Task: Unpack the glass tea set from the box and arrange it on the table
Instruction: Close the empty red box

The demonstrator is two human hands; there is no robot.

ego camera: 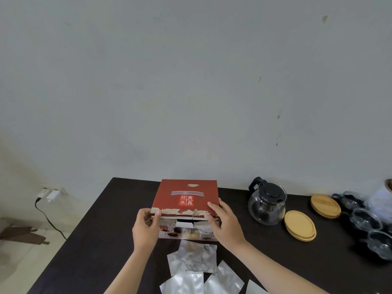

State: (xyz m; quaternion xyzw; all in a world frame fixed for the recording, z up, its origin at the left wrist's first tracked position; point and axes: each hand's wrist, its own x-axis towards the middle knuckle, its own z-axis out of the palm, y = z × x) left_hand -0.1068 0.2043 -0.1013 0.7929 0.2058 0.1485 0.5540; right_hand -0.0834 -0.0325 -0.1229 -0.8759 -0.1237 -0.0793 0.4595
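Box (187,200): red, mid-desk (101,230), lid nearly down; near edge torn.
Left hand (146,228): grip pinching the lid's near-left corner.
Right hand (224,223): grip curled over the near-right corner, likely steadying the lid.
Teapot (267,203): glass, out, right of box.
Coasters (300,225): wooden, beside teapot.
Cups (364,219): glass, far right, apparently unpacked already.
Foil packets (191,264): loose before the box.

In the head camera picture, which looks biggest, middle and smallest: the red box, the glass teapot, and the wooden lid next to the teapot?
1. Red box, clearly the largest.
2. Glass teapot.
3. Wooden lid, the smallest, though it lies flat and a bit nearer the camera, so its gap to the teapot is unsure.
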